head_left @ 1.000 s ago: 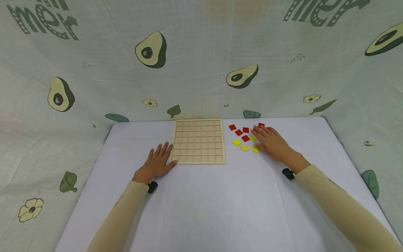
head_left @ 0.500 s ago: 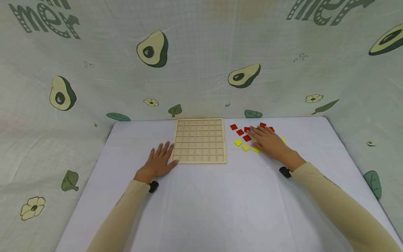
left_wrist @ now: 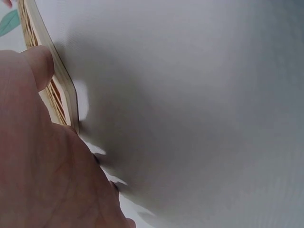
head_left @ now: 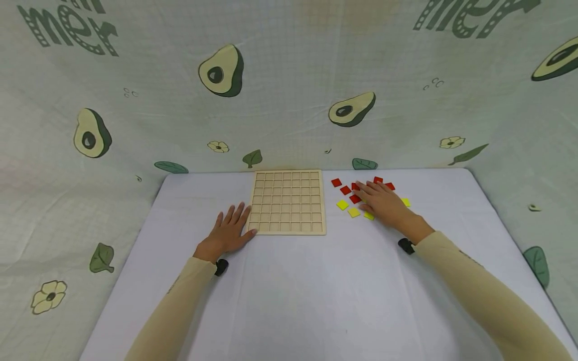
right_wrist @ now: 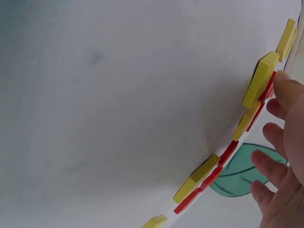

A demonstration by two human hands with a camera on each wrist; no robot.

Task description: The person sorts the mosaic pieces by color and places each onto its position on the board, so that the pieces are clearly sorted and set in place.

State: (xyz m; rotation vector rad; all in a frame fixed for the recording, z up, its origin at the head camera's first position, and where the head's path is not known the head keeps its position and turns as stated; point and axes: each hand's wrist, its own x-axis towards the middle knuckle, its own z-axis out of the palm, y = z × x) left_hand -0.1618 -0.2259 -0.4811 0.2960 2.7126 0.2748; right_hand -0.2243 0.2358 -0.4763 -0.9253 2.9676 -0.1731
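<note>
A square wooden grid board [head_left: 287,203] lies flat at the back middle of the table. My left hand [head_left: 226,233] rests at its left side with fingers spread; in the left wrist view the thumb [left_wrist: 42,66] touches the board's edge [left_wrist: 66,90]. To the right of the board lie several red square tiles [head_left: 336,182] and yellow square tiles [head_left: 342,205]. Over them hovers my right hand [head_left: 384,203], fingers extended, hiding some tiles. The right wrist view has yellow tiles [right_wrist: 261,78] and red tiles [right_wrist: 211,176] beside the fingers, with nothing visibly gripped.
A white cloth covers the table [head_left: 289,291]. Behind it hangs a fabric backdrop [head_left: 289,100] printed with avocados and leaves. Small black wrist cameras [head_left: 221,267] sit on both wrists.
My right hand has shifted slightly left over the tiles, uncovering a yellow tile on its right side. The left hand stays at the board; the head view has drifted slightly.
</note>
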